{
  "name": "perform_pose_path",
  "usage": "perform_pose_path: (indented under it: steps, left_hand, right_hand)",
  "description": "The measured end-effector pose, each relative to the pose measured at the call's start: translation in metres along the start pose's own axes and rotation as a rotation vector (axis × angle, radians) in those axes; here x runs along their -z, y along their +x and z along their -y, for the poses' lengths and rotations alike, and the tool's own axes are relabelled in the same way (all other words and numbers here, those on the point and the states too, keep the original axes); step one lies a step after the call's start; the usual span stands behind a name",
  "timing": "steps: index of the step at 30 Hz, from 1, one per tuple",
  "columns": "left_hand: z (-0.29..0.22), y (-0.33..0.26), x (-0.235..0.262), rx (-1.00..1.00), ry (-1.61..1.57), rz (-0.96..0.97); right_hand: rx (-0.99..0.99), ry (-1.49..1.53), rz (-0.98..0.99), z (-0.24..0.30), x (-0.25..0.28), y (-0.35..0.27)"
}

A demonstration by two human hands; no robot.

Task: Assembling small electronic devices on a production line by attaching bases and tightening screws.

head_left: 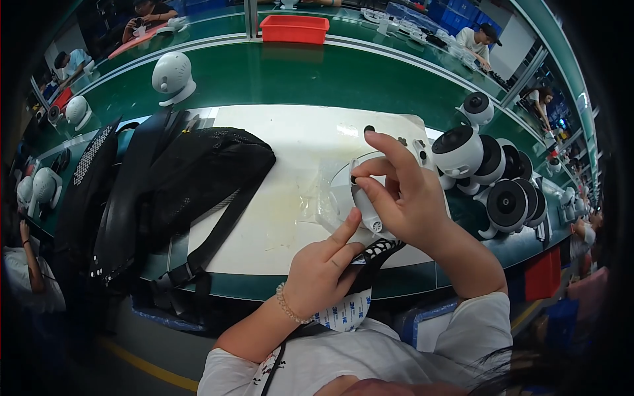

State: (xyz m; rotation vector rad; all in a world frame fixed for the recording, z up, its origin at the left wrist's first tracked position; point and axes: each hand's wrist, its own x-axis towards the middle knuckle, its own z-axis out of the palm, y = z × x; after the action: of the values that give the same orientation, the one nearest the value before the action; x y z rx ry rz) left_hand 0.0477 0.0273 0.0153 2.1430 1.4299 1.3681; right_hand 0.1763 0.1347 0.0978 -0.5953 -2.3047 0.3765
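Observation:
A white plastic housing part (367,206), rounded with a small round socket near its lower end, lies on the white board within clear plastic film (317,204). My left hand (322,274) steadies its near left edge, index finger stretched along it and the other fingers bent; the thumb is hidden. Over the part's far end my right hand (411,195) is closed in a pinch on a small black pad (354,179), which touches or nearly touches the part. Further black pads (423,155) lie beyond my right hand.
A black mesh bag with straps (198,171) covers the board's left side. Several white-and-black rounded devices (456,148) crowd the right; another white one (173,76) stands back left. A red bin (294,30) sits at the far side. A printed backing sheet (350,311) hangs below my left wrist.

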Motion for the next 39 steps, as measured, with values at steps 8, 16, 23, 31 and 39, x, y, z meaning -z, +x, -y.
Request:
perform_pose_path:
  steps: [8, 16, 23, 31, 39]
  left_hand:
    - [0.002, 0.000, -0.004, -0.036, -0.029, -0.043]
    - [0.002, 0.000, -0.001, -0.028, -0.031, -0.026]
    - [0.002, -0.001, 0.000, 0.000, -0.051, -0.018]
    - [0.003, 0.000, -0.004, -0.002, -0.073, -0.031]
    - [0.004, -0.001, -0.004, 0.000, -0.068, -0.018]
  right_hand:
    - [0.263, -0.113, -0.018, -0.006, 0.004, -0.005]
    - [-0.096, 0.170, -0.048, 0.016, 0.019, -0.016]
    - [-0.286, 0.421, 0.151, 0.017, 0.033, -0.041]
    - [-0.091, -0.013, 0.156, 0.018, 0.027, -0.040]
    - [-0.099, -0.076, 0.169, 0.014, 0.021, -0.042]
